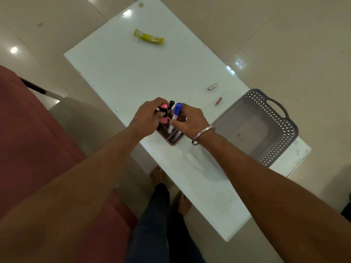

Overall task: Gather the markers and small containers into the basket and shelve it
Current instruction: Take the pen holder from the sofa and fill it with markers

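My left hand (pixel 147 116) grips a pink highlighter with a black band (pixel 164 113), held upright. My right hand (pixel 190 123) pinches a blue-capped white marker (pixel 175 115), its lower end inside a small clear brown-rimmed container (pixel 171 138) on the white table (pixel 133 76). A black marker tip (pixel 171 103) shows between the two hands. The grey perforated basket (pixel 273 118) with a handle stands to the right of my right wrist, nothing visible inside. A small silver tube (pixel 212 86) and a small pink tube (pixel 218 101) lie beyond the basket's left rim.
A yellow sachet (pixel 148 36) lies at the table's far end. A reddish sofa (pixel 28 130) is at the left. My legs and bare feet (pixel 157 174) are beside the table's near left edge. Glossy tiled floor surrounds the table.
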